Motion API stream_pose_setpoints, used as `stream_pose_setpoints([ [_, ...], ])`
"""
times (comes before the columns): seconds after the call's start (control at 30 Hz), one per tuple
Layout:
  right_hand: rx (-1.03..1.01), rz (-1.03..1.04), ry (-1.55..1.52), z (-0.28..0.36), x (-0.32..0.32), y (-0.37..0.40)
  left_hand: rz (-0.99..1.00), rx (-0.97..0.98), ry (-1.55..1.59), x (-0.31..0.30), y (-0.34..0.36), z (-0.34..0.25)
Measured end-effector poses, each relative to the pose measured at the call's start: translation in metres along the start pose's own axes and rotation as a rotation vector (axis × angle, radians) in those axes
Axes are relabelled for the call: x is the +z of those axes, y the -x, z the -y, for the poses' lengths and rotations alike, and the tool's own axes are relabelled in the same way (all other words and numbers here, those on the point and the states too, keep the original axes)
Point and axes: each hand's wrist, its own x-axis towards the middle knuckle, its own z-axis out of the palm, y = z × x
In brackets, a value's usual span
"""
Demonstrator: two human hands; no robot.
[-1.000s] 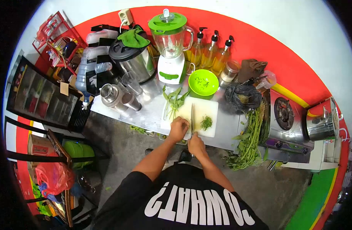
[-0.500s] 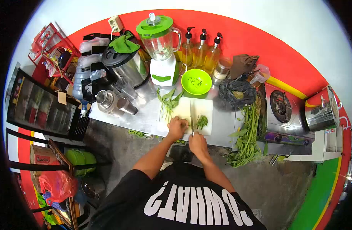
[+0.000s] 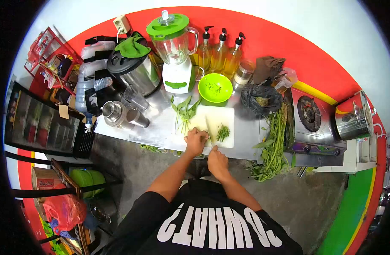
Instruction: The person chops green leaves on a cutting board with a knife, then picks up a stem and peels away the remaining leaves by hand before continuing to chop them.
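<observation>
On the white cutting board (image 3: 227,115), my right hand (image 3: 218,163) is closed round the handle of a knife (image 3: 208,126), its blade pointing away from me and tilted slightly left. Close to the left of the blade, my left hand (image 3: 196,142) has its fingers curled down on the board over thin green stalks, mostly hidden beneath them. Leafy green sprigs (image 3: 185,111) lie just beyond that hand, over the board's left side. To the right of the knife sits a small pile of chopped greens (image 3: 223,133).
Behind the board stand a green bowl (image 3: 215,88) with chopped bits and a blender (image 3: 176,72). A bunch of long greens (image 3: 272,148) hangs over the counter edge near the gas stove (image 3: 310,117). A metal shaker (image 3: 113,114) and cups stand left.
The knife blade has tilted to the left, its tip now further left. Both hands stay near the same spots on the board, and the whole view has shifted slightly.
</observation>
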Motion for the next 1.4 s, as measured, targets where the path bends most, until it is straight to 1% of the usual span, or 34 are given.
stream_pose_setpoints([
  [0.07, -0.008, -0.013, -0.002, 0.002, 0.001, -0.001, 0.020, 0.015, 0.025, 0.001, -0.001, 0.005],
  [0.13, 0.058, 0.019, -0.025, 0.004, 0.003, -0.010, 0.011, 0.048, 0.056, -0.002, -0.002, 0.004],
  [0.2, 0.068, 0.018, -0.038, 0.002, 0.003, -0.018, 0.006, 0.018, 0.019, 0.000, 0.000, 0.003],
  [0.3, -0.036, 0.037, -0.018, -0.001, -0.002, -0.019, -0.018, 0.053, 0.106, 0.000, -0.003, 0.006],
  [0.33, -0.038, 0.037, -0.017, 0.001, -0.004, -0.016, -0.020, 0.052, 0.105, 0.000, -0.003, 0.005],
  [0.4, 0.008, 0.051, -0.047, 0.003, -0.005, -0.008, 0.080, -0.063, 0.032, 0.001, -0.001, 0.003],
  [0.43, -0.001, 0.032, -0.086, 0.002, -0.001, -0.006, 0.053, -0.022, 0.120, -0.001, -0.001, 0.006],
  [0.57, 0.032, 0.059, -0.091, 0.003, 0.001, -0.017, 0.073, -0.056, 0.050, -0.005, 0.001, 0.000],
  [0.63, 0.017, 0.067, -0.104, 0.001, -0.004, -0.023, -0.015, 0.009, 0.065, -0.002, -0.001, 0.003],
  [0.73, -0.026, 0.050, -0.109, 0.000, -0.003, -0.015, 0.008, 0.006, 0.087, 0.000, -0.001, 0.007],
  [0.8, -0.012, 0.034, -0.092, -0.002, 0.013, -0.016, 0.005, 0.012, 0.082, 0.001, -0.001, 0.009],
  [0.87, 0.056, 0.056, -0.118, -0.002, 0.019, -0.018, 0.004, -0.003, 0.114, 0.004, -0.002, 0.012],
  [0.9, 0.039, 0.029, -0.147, 0.000, 0.014, -0.017, 0.018, -0.050, 0.119, 0.002, 0.000, 0.007],
  [1.03, -0.007, 0.028, -0.104, 0.004, -0.001, -0.022, 0.003, -0.030, 0.125, 0.002, 0.000, 0.009],
  [1.1, 0.017, 0.108, -0.099, 0.003, -0.005, -0.024, 0.017, -0.063, 0.102, 0.004, 0.000, 0.010],
  [1.13, 0.023, 0.107, -0.102, 0.002, -0.002, -0.021, 0.024, -0.060, 0.103, 0.005, 0.001, 0.010],
  [1.2, 0.030, 0.057, -0.111, 0.003, 0.005, -0.015, 0.011, -0.042, 0.092, 0.005, 0.000, 0.011],
  [1.33, 0.027, 0.034, -0.115, 0.006, 0.007, -0.014, 0.017, -0.057, 0.063, 0.002, 0.001, 0.008],
  [1.4, 0.012, 0.038, -0.140, 0.003, 0.005, -0.023, -0.003, -0.050, 0.100, 0.002, 0.002, 0.007],
])
